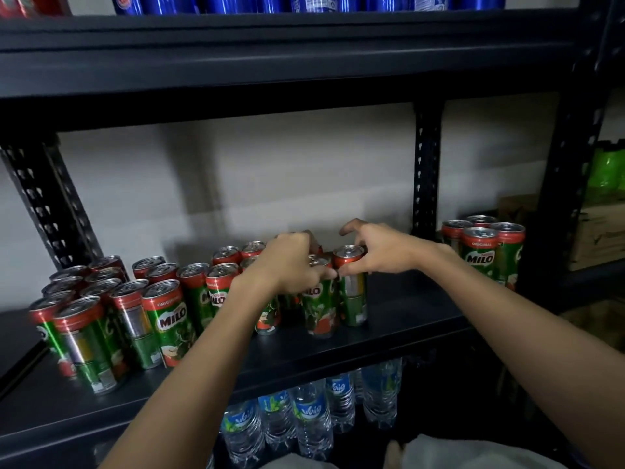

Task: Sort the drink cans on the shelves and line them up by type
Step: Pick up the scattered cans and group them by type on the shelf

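Several green and red Milo cans (169, 319) stand in rows on the left and middle of the black shelf board (399, 319). My left hand (287, 262) reaches over the middle cans, its fingers curled round the top of one Milo can (319, 309). Right beside it, my right hand (378, 252) grips the red top of the rightmost can of the middle group (353, 299), thumb in front and fingers behind, with the index finger lifted. The two hands almost touch. A small separate cluster of Milo cans (482, 252) stands at the shelf's right end.
Blue cans (304, 3) line the shelf above, with red cans (27, 5) at its left. Water bottles (311, 418) fill the shelf below. Black perforated uprights (426, 170) stand behind. Green bottles (605, 174) and a cardboard box (598, 235) sit beyond the right post.
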